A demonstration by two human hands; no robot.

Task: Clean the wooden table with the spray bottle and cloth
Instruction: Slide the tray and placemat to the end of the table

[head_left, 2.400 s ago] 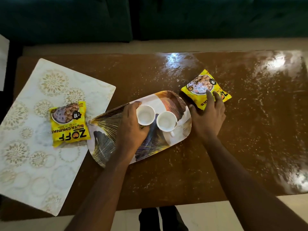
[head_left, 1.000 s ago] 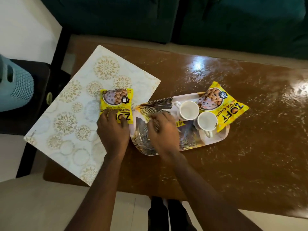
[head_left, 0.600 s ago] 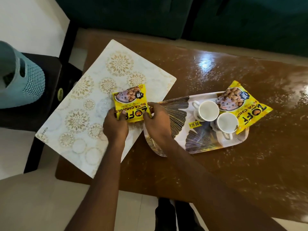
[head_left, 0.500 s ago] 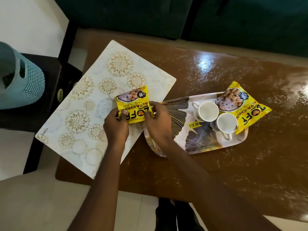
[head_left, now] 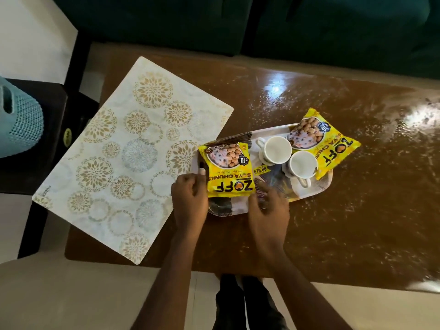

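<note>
From my remote station I look down on the glossy brown wooden table [head_left: 333, 222], which fills the middle and right of the view and shows pale streaks and bright reflections on its surface. A cream rectangular placemat with gold flower circles [head_left: 133, 158] lies tilted on the table's left end. Just beside it, to the right, stands an oblong tray with a dark feather pattern [head_left: 223, 210]. The tray carries two white ceramic cups [head_left: 276, 148], which stand touching each other, and two yellow snack packets. One yellow packet [head_left: 228, 170] lies flat on the tray's left part. The other yellow packet [head_left: 321, 144] lies behind the cups and sticks out over the tray's right rim. My left hand [head_left: 189, 201] has curled fingers, and one fingertip touches the left edge of the near packet; I cannot tell if it pinches it. My right hand [head_left: 269, 210] is blurred and sits over the tray beside the packet's lower right corner, with loosely bent fingers that hold nothing. A light blue mesh basket [head_left: 16, 120] is at the far left, and a dark green sofa [head_left: 309, 32] is behind the table.
</note>
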